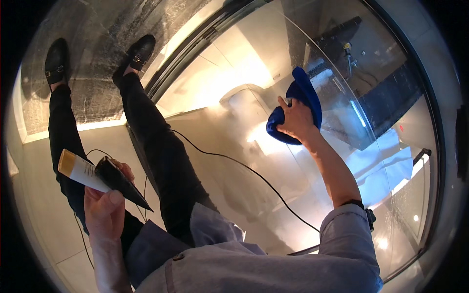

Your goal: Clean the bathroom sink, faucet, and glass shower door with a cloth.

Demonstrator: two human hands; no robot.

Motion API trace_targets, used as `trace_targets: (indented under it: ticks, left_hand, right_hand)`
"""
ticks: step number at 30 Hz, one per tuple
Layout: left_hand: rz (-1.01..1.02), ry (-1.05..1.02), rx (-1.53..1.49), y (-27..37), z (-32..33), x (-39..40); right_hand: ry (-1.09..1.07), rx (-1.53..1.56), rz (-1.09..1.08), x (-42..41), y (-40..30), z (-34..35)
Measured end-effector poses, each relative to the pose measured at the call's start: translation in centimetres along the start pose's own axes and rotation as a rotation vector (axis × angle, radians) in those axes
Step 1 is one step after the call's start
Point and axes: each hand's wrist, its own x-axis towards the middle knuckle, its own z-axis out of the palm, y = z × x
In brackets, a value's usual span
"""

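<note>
My left hand (104,210) is closed around two squeeze tubes in front of my left leg. One is a white tube (83,171) with a gold cap and small print; the other is a black tube (118,181) with a flat, tapered end. Out to the right, my right hand (297,119) grips a folded blue cloth (307,86). The cloth lies over a glass panel (253,175), apparently against its surface. Bright glare and reflections on the glass blur what is behind it.
A thin black cable (227,156) runs across the view behind my right arm. The dark metal frame (185,55) edges the glass. Beyond it are a metal fixture (348,60) and a dark ledge (392,99). My black shoes (141,51) rest on a grey floor (95,80).
</note>
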Motion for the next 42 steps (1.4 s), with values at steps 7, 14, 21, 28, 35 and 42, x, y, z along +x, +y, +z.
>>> trace_targets:
  ticks: [7,14,21,28,35,42]
  left_hand:
    - [0.003,0.031,-0.012,-0.2,-0.2,-0.1]
    - [-0.053,-0.052,-0.018,-0.2,-0.4,-0.1]
    - [-0.034,0.005,-0.049,-0.3,-0.1,-0.1]
    - [-0.002,0.038,-0.065,-0.1,0.2,0.0]
    - [-0.028,0.055,-0.043,-0.2,-0.3,-0.3]
    - [0.003,0.014,-0.058,0.2,0.5,-0.3]
  right_hand:
    - [0.060,-0.021,0.036,-0.1,0.5,0.7]
    - [0.000,-0.049,0.038,0.9,0.4,-0.3]
    - [0.010,-0.059,0.017,1.2,0.5,-0.6]
    - [0.006,-0.041,0.014,1.3,0.5,-0.4]
    - [0.023,-0.062,0.007,0.9,0.7,0.0]
    - [-0.231,-0.062,-0.137,-1.4,-3.6,1.8]
